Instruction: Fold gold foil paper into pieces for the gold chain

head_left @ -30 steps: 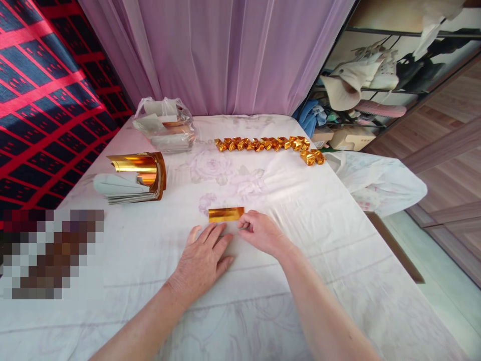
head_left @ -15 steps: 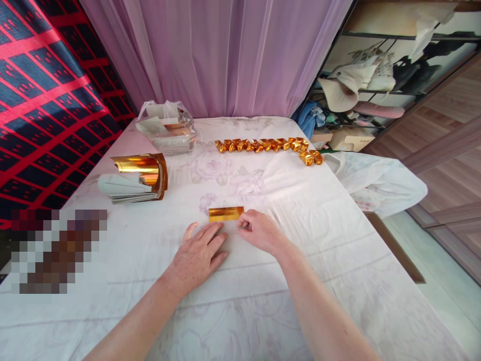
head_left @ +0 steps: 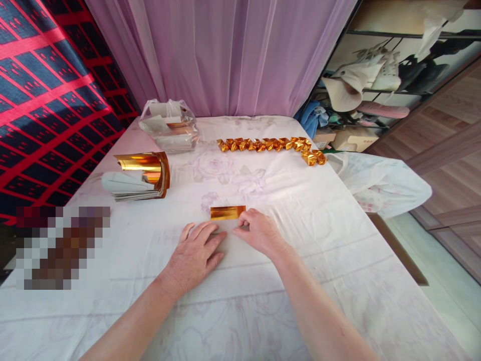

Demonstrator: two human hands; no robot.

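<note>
A folded strip of gold foil paper (head_left: 226, 213) lies flat on the cloth in front of me. Just below its left end, my left hand (head_left: 195, 250) rests on the cloth, fingers spread and holding nothing. My right hand (head_left: 259, 231) is closed at the strip's right end. Its curled fingers cover the lower right corner, and whether the thumb touches the paper is hard to see. Farther back runs a row of folded gold foil pieces (head_left: 263, 145), with a few more (head_left: 313, 158) at its right end.
A curved stack of gold and white paper sheets (head_left: 141, 175) stands at the left. Behind it sits a clear plastic bag (head_left: 169, 125) of paper. A white plastic bag (head_left: 387, 180) hangs past the table's right edge, near a shelf with a cap (head_left: 343, 90).
My left hand has drawn slightly back and left from the strip's lower edge. My right hand stays at the right end. The whole view has shifted a little.
</note>
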